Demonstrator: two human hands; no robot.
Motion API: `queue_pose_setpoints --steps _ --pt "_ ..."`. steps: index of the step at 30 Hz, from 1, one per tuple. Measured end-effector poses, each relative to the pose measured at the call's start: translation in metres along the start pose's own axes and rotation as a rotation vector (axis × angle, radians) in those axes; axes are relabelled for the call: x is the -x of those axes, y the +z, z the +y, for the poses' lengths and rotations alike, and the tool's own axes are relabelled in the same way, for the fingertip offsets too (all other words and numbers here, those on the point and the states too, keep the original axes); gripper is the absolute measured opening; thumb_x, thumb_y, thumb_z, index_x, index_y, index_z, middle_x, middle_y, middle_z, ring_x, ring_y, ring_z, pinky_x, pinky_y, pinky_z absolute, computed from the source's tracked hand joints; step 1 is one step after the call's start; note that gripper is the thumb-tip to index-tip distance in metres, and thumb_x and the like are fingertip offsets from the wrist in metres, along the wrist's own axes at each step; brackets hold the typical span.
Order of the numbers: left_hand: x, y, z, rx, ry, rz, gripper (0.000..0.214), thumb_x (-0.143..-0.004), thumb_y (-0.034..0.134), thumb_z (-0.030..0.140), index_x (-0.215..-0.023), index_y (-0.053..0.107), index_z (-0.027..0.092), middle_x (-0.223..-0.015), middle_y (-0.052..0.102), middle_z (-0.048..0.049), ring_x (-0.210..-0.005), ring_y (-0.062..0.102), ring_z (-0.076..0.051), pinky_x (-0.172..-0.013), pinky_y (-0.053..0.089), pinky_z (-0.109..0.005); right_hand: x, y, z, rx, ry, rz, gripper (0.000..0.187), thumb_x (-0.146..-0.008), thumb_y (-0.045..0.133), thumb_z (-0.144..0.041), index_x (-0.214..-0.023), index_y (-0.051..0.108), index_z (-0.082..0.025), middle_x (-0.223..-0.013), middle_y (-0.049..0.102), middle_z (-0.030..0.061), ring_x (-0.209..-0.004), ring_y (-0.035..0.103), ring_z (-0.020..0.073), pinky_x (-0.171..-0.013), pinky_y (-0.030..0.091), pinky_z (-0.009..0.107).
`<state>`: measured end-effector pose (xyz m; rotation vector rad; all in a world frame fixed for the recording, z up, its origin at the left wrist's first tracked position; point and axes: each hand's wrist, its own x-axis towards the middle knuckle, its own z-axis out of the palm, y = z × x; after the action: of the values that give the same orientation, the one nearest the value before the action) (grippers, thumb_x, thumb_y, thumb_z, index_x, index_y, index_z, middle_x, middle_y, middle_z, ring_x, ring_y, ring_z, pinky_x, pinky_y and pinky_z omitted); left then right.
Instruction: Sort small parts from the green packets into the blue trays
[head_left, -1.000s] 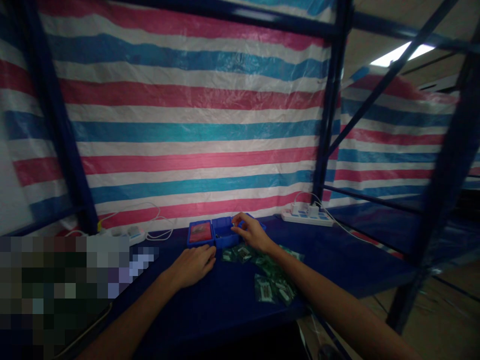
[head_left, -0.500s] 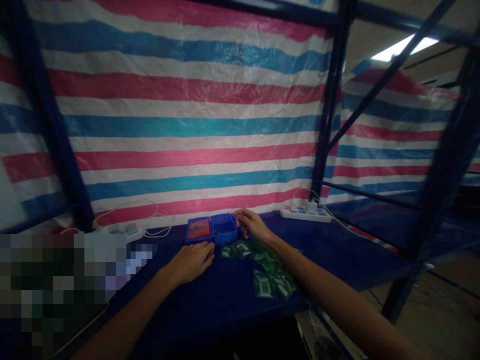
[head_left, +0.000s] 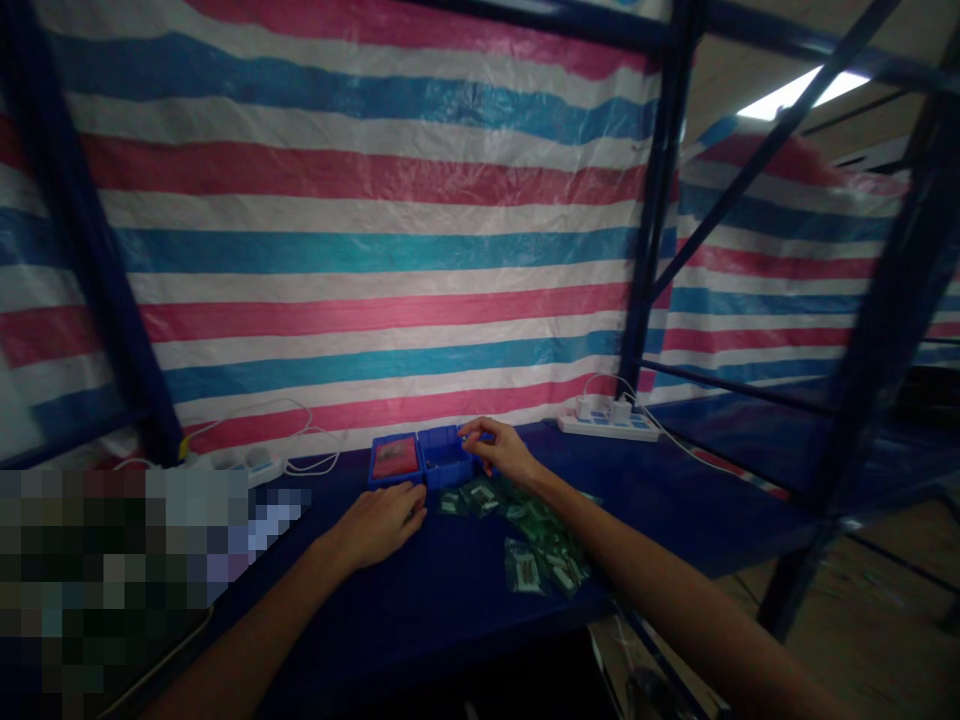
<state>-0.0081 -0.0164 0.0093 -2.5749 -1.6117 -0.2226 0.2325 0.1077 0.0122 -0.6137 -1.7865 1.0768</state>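
Note:
Two small blue plastic bins stand side by side at the back of the table. In the left bin (head_left: 374,466) lies something flat and red (head_left: 395,457); the right bin (head_left: 448,478) has a small dark item at its bottom. My right hand (head_left: 504,453) is over the right bin's right edge, thumb and fingers pinched together; whatever is between them is too small to make out. My left hand (head_left: 381,522) rests on the table in front of the left bin, fingers stretched out and holding nothing. Several clear packets of small parts (head_left: 527,566) lie beneath and beside my right forearm.
A white power strip (head_left: 609,427) with plugs stands at the back right, another (head_left: 262,466) with loose white cables at the back left. Blue metal posts (head_left: 651,240) and a striped sheet (head_left: 390,310) border the blue table (head_left: 442,590). The lower left is pixelated.
My right hand has shifted slightly at the right bin's edge, its fingers now a little further left over the bin. My left hand stays beside the left bin.

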Motion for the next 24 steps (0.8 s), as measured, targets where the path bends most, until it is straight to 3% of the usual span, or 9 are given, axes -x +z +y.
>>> queue_pose_setpoints --steps 3,10,17,19,22,24 --pt "-0.0003 -0.0001 -0.0004 0.004 0.002 0.001 0.018 -0.105 0.043 0.034 -0.102 0.058 0.023 -0.103 0.07 -0.0035 -0.09 0.069 -0.022 -0.072 0.046 -0.03 0.0002 -0.0014 0.0018 0.116 -0.038 0.016 0.035 -0.079 0.078 -0.04 -0.104 0.065 -0.019 -0.083 0.057 -0.0024 -0.05 0.048 0.0093 -0.041 0.04 0.023" --pt "0.0003 0.001 -0.0002 -0.005 0.004 0.007 0.018 -0.105 0.044 0.034 -0.102 0.057 0.023 -0.103 0.07 -0.0033 -0.09 0.069 -0.022 -0.071 0.046 -0.031 0.0017 -0.0029 0.0011 0.487 -0.3 0.045 0.015 -0.084 0.074 -0.022 -0.098 0.068 -0.02 -0.088 0.062 0.0018 -0.075 0.055 0.0153 -0.069 0.045 0.028" --pt "-0.0004 -0.001 0.0006 -0.007 -0.007 0.0 0.018 -0.105 0.043 0.034 -0.101 0.058 0.023 -0.103 0.07 -0.0036 -0.091 0.07 -0.022 -0.072 0.047 -0.031 0.0015 0.001 0.0055 0.154 -0.059 -0.034 0.031 -0.094 0.064 -0.043 -0.116 0.061 -0.022 -0.099 0.063 0.0019 -0.049 0.049 0.0091 -0.043 0.039 0.024" --pt "-0.0005 -0.0007 0.0002 -0.008 -0.006 -0.004 0.018 -0.105 0.044 0.034 -0.101 0.058 0.023 -0.103 0.07 -0.0038 -0.091 0.07 -0.023 -0.073 0.047 -0.031 0.0003 -0.0012 0.0074 0.159 -0.06 -0.01 0.028 -0.097 0.058 -0.043 -0.115 0.058 -0.022 -0.095 0.065 0.0014 -0.048 0.049 0.0096 -0.044 0.04 0.024" --pt "-0.0006 0.0006 -0.0011 -0.011 -0.002 0.004 0.019 -0.106 0.043 0.035 -0.103 0.058 0.024 -0.105 0.07 -0.0042 -0.094 0.07 -0.023 -0.074 0.047 -0.032 -0.0001 -0.0055 0.0082 0.386 -0.203 0.053 0.016 -0.098 0.058 -0.034 -0.107 0.059 -0.021 -0.093 0.067 0.0021 -0.066 0.058 0.0139 -0.06 0.046 0.026" --pt "-0.0006 0.0015 -0.0019 -0.009 -0.001 0.002 0.019 -0.106 0.043 0.036 -0.103 0.057 0.024 -0.105 0.07 -0.0042 -0.094 0.07 -0.023 -0.074 0.047 -0.032 0.0013 -0.0069 0.0073 0.581 -0.297 0.029 0.012 -0.098 0.059 -0.028 -0.108 0.061 -0.021 -0.097 0.068 0.0035 -0.078 0.062 0.0163 -0.072 0.047 0.029"
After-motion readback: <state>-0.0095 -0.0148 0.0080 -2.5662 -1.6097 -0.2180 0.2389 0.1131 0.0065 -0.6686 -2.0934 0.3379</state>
